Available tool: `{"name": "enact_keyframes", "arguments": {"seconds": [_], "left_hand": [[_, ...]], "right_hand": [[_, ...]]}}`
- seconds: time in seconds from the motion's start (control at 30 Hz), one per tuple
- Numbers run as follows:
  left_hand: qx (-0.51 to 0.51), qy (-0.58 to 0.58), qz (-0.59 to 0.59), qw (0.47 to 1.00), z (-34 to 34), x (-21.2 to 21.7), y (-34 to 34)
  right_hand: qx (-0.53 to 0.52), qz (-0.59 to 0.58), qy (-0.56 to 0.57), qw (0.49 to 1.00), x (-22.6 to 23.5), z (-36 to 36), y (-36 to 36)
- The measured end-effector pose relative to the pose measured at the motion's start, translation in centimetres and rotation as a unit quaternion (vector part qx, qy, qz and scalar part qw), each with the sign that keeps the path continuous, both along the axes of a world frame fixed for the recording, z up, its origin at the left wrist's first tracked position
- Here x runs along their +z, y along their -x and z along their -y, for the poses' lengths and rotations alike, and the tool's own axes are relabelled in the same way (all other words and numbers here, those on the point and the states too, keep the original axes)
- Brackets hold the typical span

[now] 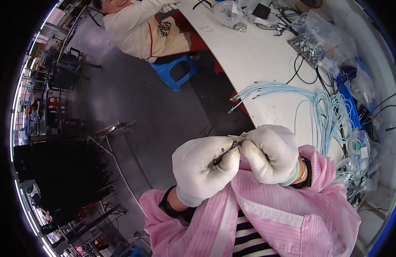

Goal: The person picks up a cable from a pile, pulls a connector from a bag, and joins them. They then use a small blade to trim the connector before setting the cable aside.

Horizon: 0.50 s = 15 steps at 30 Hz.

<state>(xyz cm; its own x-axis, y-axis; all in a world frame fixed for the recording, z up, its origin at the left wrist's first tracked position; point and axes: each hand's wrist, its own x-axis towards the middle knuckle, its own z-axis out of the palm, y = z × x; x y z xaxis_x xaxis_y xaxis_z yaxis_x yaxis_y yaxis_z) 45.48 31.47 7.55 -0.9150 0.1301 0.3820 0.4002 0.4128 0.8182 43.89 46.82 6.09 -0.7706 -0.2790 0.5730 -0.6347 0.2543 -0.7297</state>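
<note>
My left hand (202, 165) and my right hand (271, 152), both in white knit gloves, meet fingertip to fingertip in front of my chest. Each is closed, with thumb pressed against the curled fingers. Between the fingertips shows a small pale flat piece (236, 137), with something dark beside it at the left thumb; the fingers hide most of it, and its kind is not clear. Dark smudges mark the left glove. Just beyond my right hand, the white table (268, 109) carries a bundle of light blue cables (322, 105) with metal connector ends reaching its edge.
Bags of small metal parts (307, 47) and black cables (298, 70) lie on the table's far and right side. Across the table corner sits a person in a cream top (133, 32), near a blue stool (174, 70). A rack of black strands (63, 175) stands left.
</note>
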Motion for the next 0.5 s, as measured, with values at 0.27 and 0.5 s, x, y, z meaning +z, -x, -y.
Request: {"name": "enact_keyframes", "arguments": {"seconds": [0.27, 0.5], "left_hand": [[-0.007, 0.033, -0.026, 0.999, 0.04, -0.07, 0.37], [-0.034, 0.015, -0.014, 0.999, 0.06, -0.23, 0.54]], "right_hand": [[0.000, 0.018, -0.005, 1.000, -0.21, 0.06, 0.10], [0.030, 0.065, 0.023, 0.997, -0.42, -0.07, 0.10]]}}
